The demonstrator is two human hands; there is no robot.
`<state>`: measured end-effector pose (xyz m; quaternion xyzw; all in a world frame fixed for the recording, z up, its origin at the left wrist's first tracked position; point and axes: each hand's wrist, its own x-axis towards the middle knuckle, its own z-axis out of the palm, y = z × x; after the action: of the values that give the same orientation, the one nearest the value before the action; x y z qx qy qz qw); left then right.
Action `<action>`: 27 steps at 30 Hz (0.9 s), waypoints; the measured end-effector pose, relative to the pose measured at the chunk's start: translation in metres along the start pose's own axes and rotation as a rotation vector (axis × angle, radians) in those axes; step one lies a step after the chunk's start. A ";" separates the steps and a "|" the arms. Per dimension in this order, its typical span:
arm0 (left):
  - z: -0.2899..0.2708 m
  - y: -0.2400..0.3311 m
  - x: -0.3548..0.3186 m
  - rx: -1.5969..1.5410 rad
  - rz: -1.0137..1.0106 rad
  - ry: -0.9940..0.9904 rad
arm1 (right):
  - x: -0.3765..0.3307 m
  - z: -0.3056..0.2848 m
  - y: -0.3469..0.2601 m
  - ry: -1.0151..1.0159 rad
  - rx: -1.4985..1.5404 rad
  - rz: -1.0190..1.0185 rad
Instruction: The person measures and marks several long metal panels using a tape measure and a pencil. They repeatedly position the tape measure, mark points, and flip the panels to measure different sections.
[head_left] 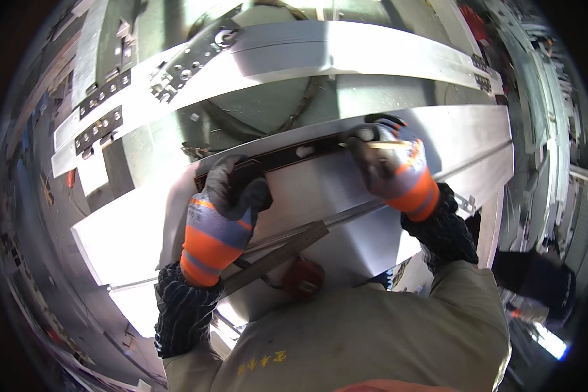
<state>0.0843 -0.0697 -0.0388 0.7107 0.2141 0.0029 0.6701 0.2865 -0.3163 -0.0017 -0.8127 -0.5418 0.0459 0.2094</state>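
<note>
Aluminium profile (346, 189) lies across bench, dark strip (287, 155) along its top edge. Left hand (225, 209) clamped on strip's left end; right hand (392, 166) pinches pencil-like tool (384, 145) at right end. Step looks like marking; next needs strip steady.

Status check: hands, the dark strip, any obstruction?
Left hand pressing dark strip onto metal panel. Right hand at its other end. Red-handled tool below, clear.
</note>
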 end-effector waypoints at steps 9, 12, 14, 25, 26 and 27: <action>0.001 -0.008 0.000 0.317 0.130 0.086 | 0.079 -0.019 -0.074 0.090 0.498 -0.198; 0.004 -0.024 0.001 0.497 0.204 0.066 | 0.116 -0.009 -0.091 -0.074 0.468 -0.368; 0.004 -0.021 -0.001 0.545 0.270 0.044 | 0.131 0.005 -0.094 -0.079 0.450 -0.425; -0.014 -0.021 -0.013 0.580 0.379 0.091 | 0.152 0.042 -0.089 -0.271 0.477 -0.410; -0.015 -0.023 -0.013 0.576 0.377 0.097 | 0.154 0.043 -0.090 -0.299 0.478 -0.402; -0.016 -0.023 -0.013 0.574 0.379 0.101 | 0.155 0.044 -0.091 -0.327 0.478 -0.393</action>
<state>0.0613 -0.0585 -0.0559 0.8963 0.1033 0.1021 0.4190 0.2581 -0.1339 0.0174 -0.6025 -0.6883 0.2601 0.3091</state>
